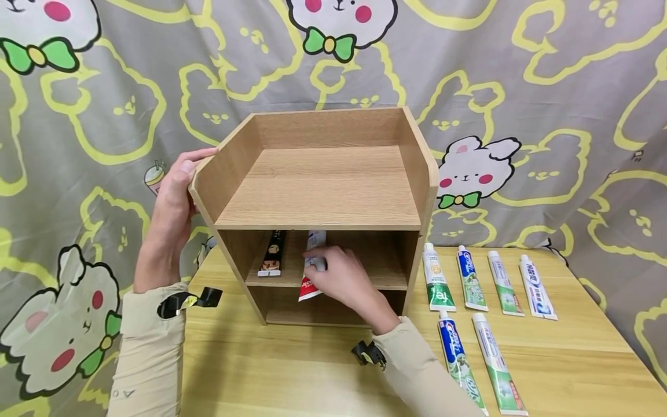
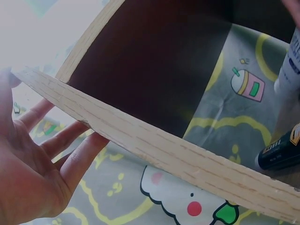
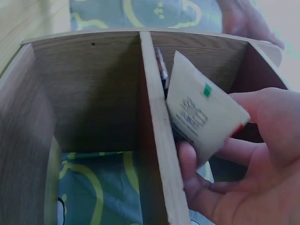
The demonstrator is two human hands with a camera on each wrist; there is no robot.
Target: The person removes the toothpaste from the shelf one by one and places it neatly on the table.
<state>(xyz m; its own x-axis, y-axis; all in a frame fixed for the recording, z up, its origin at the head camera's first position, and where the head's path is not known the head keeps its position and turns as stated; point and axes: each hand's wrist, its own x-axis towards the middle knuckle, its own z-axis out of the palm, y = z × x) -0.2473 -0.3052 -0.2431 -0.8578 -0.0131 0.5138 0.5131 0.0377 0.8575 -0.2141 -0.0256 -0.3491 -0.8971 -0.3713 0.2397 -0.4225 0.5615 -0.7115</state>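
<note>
**Toothpaste tube entering a wooden shelf unit**

Toothpaste tube [image 1: 311, 272], white with a red crimped end, lies slanted on the middle shelf of the wooden organizer [image 1: 323, 191], its flat tail overhanging the shelf's front edge. The organizer is a boxy unit of pale, grained board with an open tray on top and two open levels below, standing on a light wood-grain table [image 1: 292, 370] before a cartoon-printed cloth backdrop [image 1: 547, 87]. The left hand [image 1: 172, 214] rests against the organizer's left side panel, fingers fairly straight and spread. The right hand [image 1: 346, 284] pinches the tube between thumb and curled fingers. A black tube [image 1: 273, 253] lies on the same shelf, just left. Six more tubes [image 1: 469, 278] lie flat in two rows on the table to the right.
</note>
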